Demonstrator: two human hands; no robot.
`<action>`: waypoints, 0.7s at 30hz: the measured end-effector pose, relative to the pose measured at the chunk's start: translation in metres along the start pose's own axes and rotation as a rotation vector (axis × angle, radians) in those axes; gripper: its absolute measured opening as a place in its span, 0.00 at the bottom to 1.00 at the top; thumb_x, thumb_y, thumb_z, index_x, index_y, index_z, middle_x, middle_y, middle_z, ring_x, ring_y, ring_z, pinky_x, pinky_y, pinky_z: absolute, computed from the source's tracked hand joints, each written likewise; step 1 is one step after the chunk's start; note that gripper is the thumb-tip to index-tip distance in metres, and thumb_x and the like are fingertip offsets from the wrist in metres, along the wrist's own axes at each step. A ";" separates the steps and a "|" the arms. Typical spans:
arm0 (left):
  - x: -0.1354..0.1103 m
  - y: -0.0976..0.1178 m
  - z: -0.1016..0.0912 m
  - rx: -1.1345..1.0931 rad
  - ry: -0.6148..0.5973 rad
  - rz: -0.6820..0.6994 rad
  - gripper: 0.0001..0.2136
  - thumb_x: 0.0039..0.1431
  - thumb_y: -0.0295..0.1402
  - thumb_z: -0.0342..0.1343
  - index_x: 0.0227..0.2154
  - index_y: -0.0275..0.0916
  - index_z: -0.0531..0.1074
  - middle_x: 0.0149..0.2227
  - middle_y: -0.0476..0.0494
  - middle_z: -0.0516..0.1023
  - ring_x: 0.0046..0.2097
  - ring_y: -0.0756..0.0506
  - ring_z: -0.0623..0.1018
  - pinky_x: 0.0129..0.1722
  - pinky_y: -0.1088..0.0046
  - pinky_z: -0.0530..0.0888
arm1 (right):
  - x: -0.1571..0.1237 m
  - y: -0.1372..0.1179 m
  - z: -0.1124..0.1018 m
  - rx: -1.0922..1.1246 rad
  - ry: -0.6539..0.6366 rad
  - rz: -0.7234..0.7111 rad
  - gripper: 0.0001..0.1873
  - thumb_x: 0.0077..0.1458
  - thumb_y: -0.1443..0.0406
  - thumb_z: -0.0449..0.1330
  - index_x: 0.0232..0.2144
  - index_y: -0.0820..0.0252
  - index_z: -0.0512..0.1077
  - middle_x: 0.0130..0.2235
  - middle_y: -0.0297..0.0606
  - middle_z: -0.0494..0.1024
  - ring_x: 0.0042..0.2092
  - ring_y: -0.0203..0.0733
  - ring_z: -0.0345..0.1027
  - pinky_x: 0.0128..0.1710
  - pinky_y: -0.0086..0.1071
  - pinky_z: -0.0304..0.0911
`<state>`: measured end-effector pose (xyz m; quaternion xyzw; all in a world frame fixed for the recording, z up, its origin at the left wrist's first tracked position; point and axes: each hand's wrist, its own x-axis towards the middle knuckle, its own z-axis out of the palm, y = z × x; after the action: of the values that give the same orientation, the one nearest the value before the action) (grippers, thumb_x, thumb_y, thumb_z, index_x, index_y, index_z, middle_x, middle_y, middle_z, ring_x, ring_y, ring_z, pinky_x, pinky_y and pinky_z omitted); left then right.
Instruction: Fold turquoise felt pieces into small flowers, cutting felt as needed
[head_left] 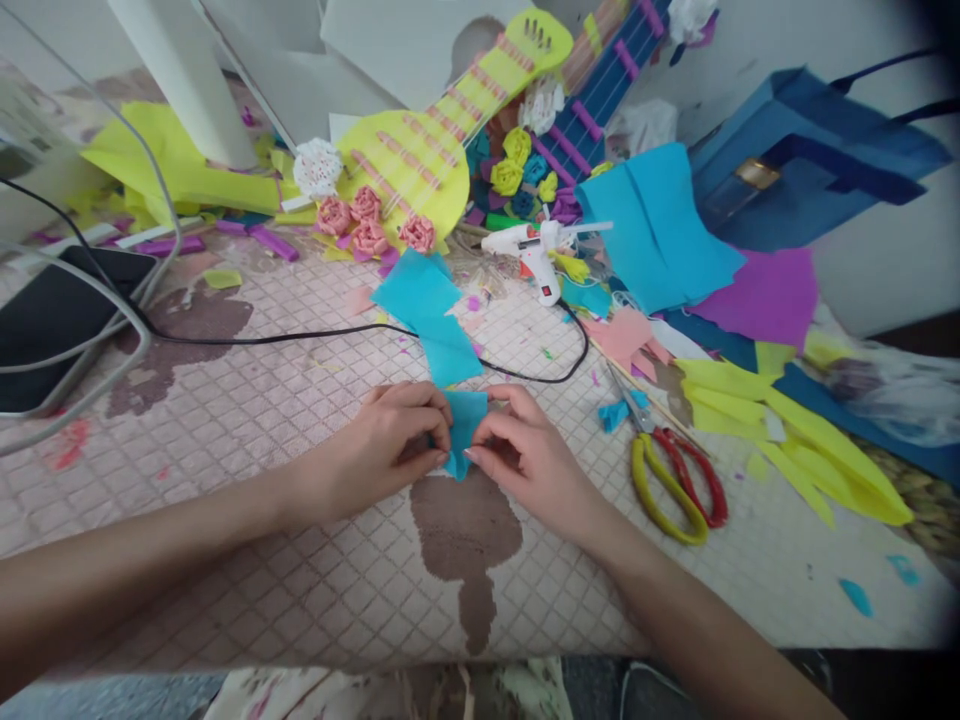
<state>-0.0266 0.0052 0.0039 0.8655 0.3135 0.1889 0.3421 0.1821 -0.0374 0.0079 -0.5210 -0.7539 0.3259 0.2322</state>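
Observation:
A small piece of turquoise paper (466, 415) is held between my two hands near the front of the table, its lower edge crumpled. My left hand (409, 430) pinches its left side with curled fingers. On the right side, the thumb and fingers of my right hand (521, 440) grip the same piece. Just beyond my fingertips lie more turquoise paper pieces (418, 290), one overlapping another. Whether the material is crepe paper or thin fabric, I cannot tell.
Scissors (671, 480) with red and yellow handles lie right of my hands. Behind stand a white glue gun (544, 265) and a yellow paper guitar (409, 165) with pink roses. A black cable (300, 338) crosses the table. A tablet-like device (64, 320) lies left; a blue bag (795, 160) right.

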 end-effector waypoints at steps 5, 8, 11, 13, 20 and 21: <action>0.001 -0.001 -0.004 -0.002 -0.061 -0.007 0.03 0.57 0.26 0.54 0.30 0.39 0.72 0.42 0.47 0.71 0.46 0.45 0.71 0.49 0.63 0.61 | 0.000 0.001 -0.007 0.065 -0.093 -0.041 0.04 0.54 0.71 0.60 0.29 0.59 0.71 0.53 0.39 0.60 0.40 0.35 0.65 0.42 0.33 0.64; 0.000 -0.003 -0.007 -0.002 -0.115 0.015 0.03 0.56 0.26 0.56 0.30 0.40 0.73 0.44 0.47 0.70 0.49 0.44 0.70 0.51 0.61 0.60 | 0.000 0.003 -0.015 0.095 -0.181 -0.072 0.05 0.54 0.71 0.61 0.28 0.58 0.72 0.54 0.38 0.60 0.43 0.36 0.65 0.43 0.33 0.64; -0.001 -0.004 -0.010 -0.010 -0.140 0.023 0.03 0.57 0.26 0.56 0.29 0.40 0.72 0.45 0.47 0.70 0.50 0.43 0.69 0.52 0.61 0.60 | 0.000 0.004 -0.018 0.093 -0.195 -0.088 0.05 0.54 0.72 0.61 0.28 0.58 0.72 0.55 0.37 0.59 0.45 0.37 0.64 0.44 0.33 0.63; -0.002 -0.004 -0.011 -0.018 -0.142 0.027 0.03 0.57 0.26 0.55 0.29 0.39 0.72 0.45 0.46 0.70 0.50 0.43 0.69 0.52 0.60 0.59 | -0.001 0.004 -0.019 0.094 -0.206 -0.097 0.05 0.54 0.72 0.61 0.28 0.58 0.72 0.55 0.36 0.59 0.45 0.37 0.64 0.45 0.33 0.63; 0.000 -0.001 -0.004 -0.002 -0.067 0.003 0.04 0.57 0.25 0.54 0.29 0.39 0.71 0.43 0.46 0.71 0.48 0.44 0.71 0.50 0.60 0.60 | 0.001 0.001 -0.009 0.036 -0.114 -0.068 0.06 0.54 0.73 0.58 0.30 0.58 0.69 0.53 0.40 0.62 0.51 0.42 0.63 0.48 0.37 0.63; 0.000 -0.001 -0.002 0.010 -0.047 -0.005 0.03 0.57 0.25 0.54 0.29 0.39 0.71 0.42 0.46 0.71 0.47 0.44 0.71 0.50 0.61 0.61 | 0.001 0.000 -0.008 0.028 -0.094 -0.062 0.06 0.54 0.73 0.58 0.31 0.58 0.69 0.53 0.40 0.62 0.52 0.43 0.63 0.49 0.38 0.63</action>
<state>-0.0280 0.0067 0.0049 0.8705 0.3085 0.1660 0.3457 0.1875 -0.0345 0.0129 -0.4784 -0.7751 0.3532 0.2137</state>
